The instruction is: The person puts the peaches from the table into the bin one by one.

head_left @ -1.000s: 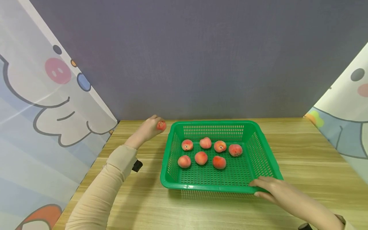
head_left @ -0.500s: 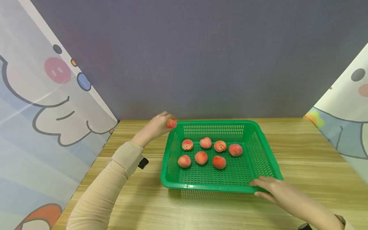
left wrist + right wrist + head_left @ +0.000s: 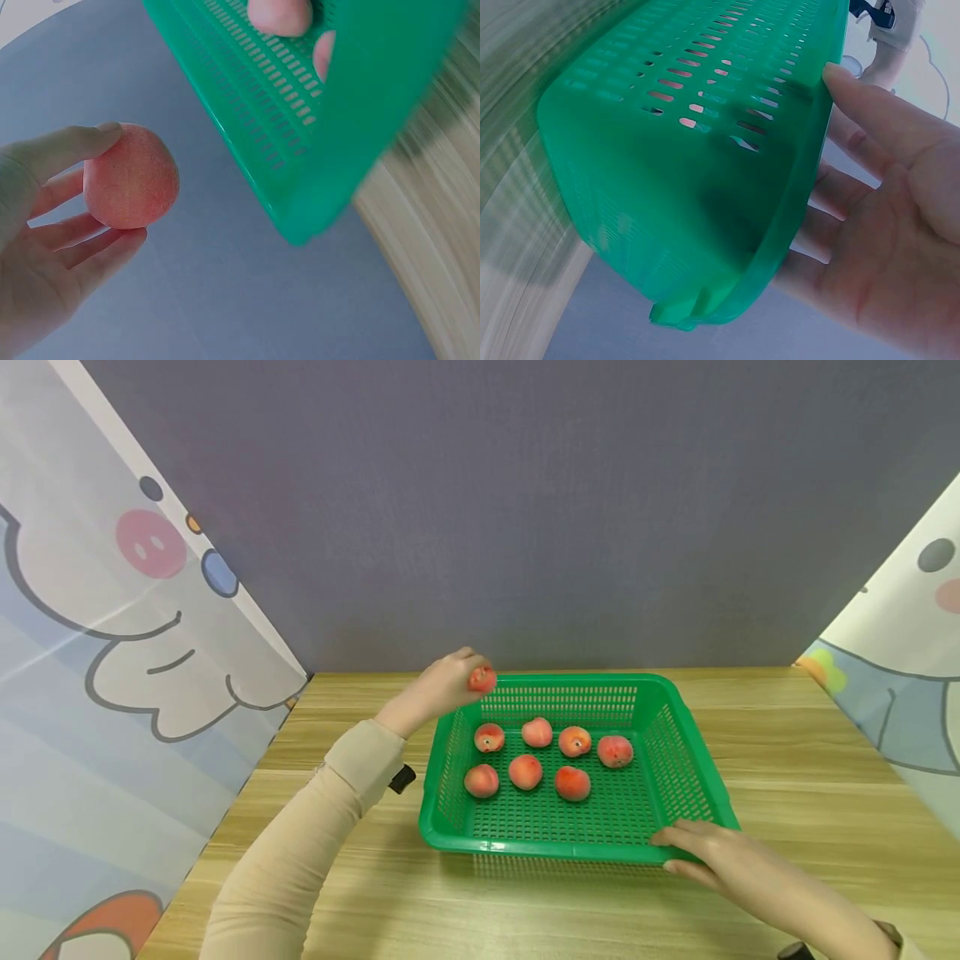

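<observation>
My left hand (image 3: 441,685) holds a reddish peach (image 3: 482,680) up over the back left corner of a green plastic basket (image 3: 540,847). In the left wrist view the thumb lies on one side of this peach (image 3: 133,176) and the fingers on the other. Several more peaches lie inside the basket in two loose rows, among them a front left peach (image 3: 482,781) and a back right peach (image 3: 615,752). At the basket's front right corner my right hand (image 3: 738,864) grips the rim, thumb outside and fingers over the top, as the right wrist view also shows.
The basket stands on a wooden table (image 3: 810,760), its perforated walls rising around the peaches. A grey panel (image 3: 495,518) closes off the back. Cartoon-printed sheets stand at the left (image 3: 82,710) and right.
My left hand has carried its peach rightwards, from beside the basket to over its back left corner. The right hand, the basket and the peaches in it stay put.
</observation>
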A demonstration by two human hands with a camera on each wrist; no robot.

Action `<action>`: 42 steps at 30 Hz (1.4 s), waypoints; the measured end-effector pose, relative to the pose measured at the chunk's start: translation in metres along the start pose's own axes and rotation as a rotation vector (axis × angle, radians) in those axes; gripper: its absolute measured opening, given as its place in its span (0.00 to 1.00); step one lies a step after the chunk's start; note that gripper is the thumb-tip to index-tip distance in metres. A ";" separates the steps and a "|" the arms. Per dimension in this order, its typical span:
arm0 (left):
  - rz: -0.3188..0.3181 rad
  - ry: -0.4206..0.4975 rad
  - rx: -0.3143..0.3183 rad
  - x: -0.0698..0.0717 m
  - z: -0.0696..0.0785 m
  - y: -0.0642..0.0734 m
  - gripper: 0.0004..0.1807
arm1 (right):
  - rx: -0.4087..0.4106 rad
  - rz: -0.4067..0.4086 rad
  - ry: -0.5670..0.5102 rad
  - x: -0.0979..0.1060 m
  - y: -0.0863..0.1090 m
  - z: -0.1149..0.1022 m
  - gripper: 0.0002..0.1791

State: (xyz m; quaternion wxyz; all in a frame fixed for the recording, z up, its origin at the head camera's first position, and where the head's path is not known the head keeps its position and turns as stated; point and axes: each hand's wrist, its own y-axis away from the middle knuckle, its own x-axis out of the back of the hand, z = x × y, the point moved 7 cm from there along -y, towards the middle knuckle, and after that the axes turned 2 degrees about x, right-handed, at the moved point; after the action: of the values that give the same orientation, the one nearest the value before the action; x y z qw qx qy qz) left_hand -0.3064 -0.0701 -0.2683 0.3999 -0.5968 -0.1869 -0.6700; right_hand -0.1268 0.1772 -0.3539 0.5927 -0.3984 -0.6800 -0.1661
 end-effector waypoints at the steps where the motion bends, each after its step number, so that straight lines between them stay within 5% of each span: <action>1: -0.007 -0.003 -0.001 -0.001 0.003 -0.002 0.16 | -0.005 -0.004 -0.003 0.000 0.000 0.000 0.12; 9: -0.024 0.060 -0.041 -0.010 0.025 -0.014 0.15 | 0.000 0.004 0.004 0.000 0.000 0.000 0.11; 25: -0.086 0.025 -0.128 -0.035 0.059 -0.028 0.16 | 0.021 0.025 0.022 0.002 0.000 -0.002 0.11; 42: -0.253 0.002 -0.129 -0.070 0.096 -0.043 0.23 | 0.028 0.018 0.004 0.001 -0.001 -0.001 0.11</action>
State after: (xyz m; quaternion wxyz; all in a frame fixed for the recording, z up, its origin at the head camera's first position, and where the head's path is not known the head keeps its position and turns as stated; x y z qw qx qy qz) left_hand -0.2784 0.0478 -0.3040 0.2733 -0.5924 -0.2169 -0.7262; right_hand -0.1263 0.1762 -0.3530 0.6011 -0.3960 -0.6773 -0.1521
